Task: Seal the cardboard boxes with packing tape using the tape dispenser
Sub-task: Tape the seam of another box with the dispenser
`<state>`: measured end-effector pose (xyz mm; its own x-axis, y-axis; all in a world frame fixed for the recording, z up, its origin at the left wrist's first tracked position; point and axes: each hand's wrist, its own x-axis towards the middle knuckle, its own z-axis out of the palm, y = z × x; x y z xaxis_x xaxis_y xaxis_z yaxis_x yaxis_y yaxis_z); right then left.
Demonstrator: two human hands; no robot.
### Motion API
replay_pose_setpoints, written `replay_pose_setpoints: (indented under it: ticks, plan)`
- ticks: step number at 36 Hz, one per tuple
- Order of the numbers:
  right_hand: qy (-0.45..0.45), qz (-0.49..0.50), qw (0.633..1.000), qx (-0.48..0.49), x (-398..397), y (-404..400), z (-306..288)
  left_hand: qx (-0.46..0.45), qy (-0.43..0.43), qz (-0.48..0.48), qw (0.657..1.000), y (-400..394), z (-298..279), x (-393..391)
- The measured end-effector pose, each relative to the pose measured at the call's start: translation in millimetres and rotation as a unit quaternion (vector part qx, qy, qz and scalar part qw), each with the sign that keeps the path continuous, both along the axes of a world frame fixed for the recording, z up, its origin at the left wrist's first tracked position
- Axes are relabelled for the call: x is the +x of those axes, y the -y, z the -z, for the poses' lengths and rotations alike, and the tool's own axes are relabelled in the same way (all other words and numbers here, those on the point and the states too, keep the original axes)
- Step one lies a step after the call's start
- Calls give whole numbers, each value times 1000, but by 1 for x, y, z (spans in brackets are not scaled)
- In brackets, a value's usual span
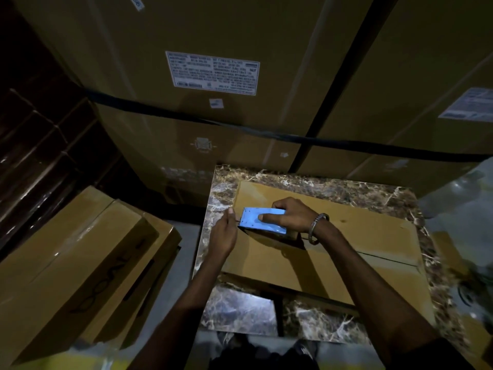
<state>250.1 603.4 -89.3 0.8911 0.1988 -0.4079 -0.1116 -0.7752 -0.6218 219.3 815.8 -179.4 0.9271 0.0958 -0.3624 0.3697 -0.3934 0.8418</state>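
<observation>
while the right hand (289, 214) grips the blue tape dispenser (262, 220) on the flat cardboard box (346, 236) atop the marble table (266, 313), the left hand (223, 233), fingers straight, touches the box's edge; two large cartons (186, 76) stand behind, two smaller boxes (80, 252) left.

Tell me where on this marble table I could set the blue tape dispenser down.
Bare marble tabletop shows between the flat brown cardboard box and the near edge, plus a strip behind the box. The box's left end is crowded: left hand, right hand gripping the blue tape dispenser.
</observation>
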Motion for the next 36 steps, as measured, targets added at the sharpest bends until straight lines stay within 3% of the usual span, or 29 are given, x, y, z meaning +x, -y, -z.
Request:
replay_pose_setpoints:
  ticks: [4,16,29,36]
  plan:
    - [-1,-4,1000,-3,-3,-2,3,52,72,34,996,-4,8,3]
    - [35,-21,999,20,-13,19,-1,107,62,23,992,-4,18,7]
    - [55,-51,996,-49,-33,68,-1,156,60,3,986,-2,15,6]
    - [75,-52,993,-80,-26,61,12,252,192,20,948,17,3,-10]
